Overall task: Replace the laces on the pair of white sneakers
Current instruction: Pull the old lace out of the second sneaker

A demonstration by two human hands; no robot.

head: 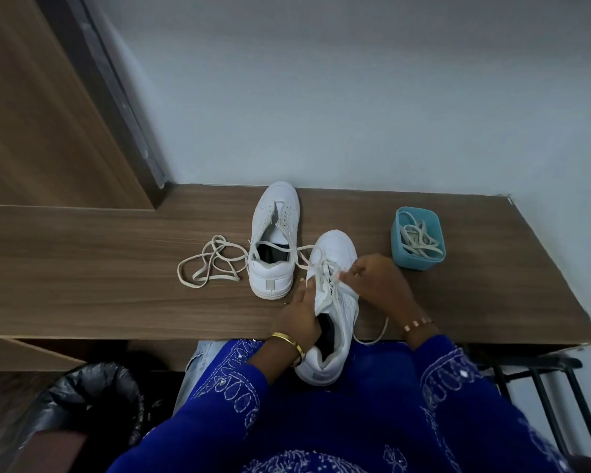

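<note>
Two white sneakers lie on a wooden table (116,295). The near sneaker (335,254) hangs over the table's front edge, heel toward me. My left hand (299,317) grips its left side at the collar. My right hand (372,279) pinches the lace (328,273) over its eyelets; one lace end (377,334) trails off to the right. The far sneaker (275,233) stands behind it, partly unlaced, with a lace running across its opening. A loose off-white lace (210,262) lies tangled to its left.
A teal square container (398,249) with several laces inside stands at the right of the table. The wall runs behind the table, a wooden panel at the left. A black-lined bin (93,394) sits below left; a dark metal rack (543,367) is below right.
</note>
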